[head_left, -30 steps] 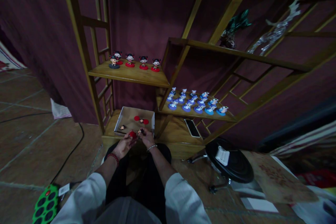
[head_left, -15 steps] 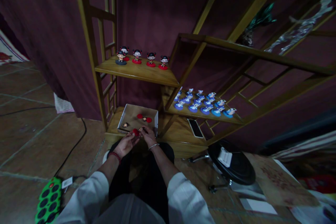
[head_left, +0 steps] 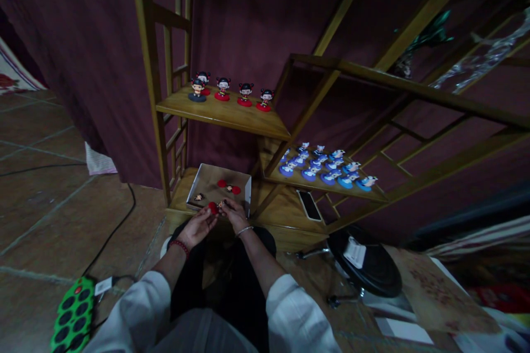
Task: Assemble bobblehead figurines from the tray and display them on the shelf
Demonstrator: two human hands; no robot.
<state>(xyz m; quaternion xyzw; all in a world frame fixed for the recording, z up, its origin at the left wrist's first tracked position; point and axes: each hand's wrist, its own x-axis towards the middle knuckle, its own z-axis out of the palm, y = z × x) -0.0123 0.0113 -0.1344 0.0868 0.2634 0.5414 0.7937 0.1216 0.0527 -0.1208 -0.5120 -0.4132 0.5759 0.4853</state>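
My left hand (head_left: 200,226) pinches a round red base (head_left: 213,208) at the front edge of a shallow cardboard box (head_left: 208,172). Close beside it, my right hand (head_left: 234,215) has its fingers closed on a small figurine (head_left: 221,205), mostly covered by the fingertips. Whether the figurine and base are joined I cannot tell. In the box lie a red disc (head_left: 222,183), a figurine with a red base (head_left: 235,190) on its side, and a small dark-haired figurine piece (head_left: 199,197).
On the upper wooden shelf (head_left: 223,114) stand several red-based figurines (head_left: 222,90) and one dark-based figurine (head_left: 197,90). Several blue and purple figurines (head_left: 310,171) fill the right shelf. A phone (head_left: 309,206) lies below. A black stool (head_left: 366,262) and green power strip (head_left: 73,314) are on the floor.
The view has shifted slightly, so the shelves appear a little further right. Both hands stay together over the box edge, still holding the red base and figurine.
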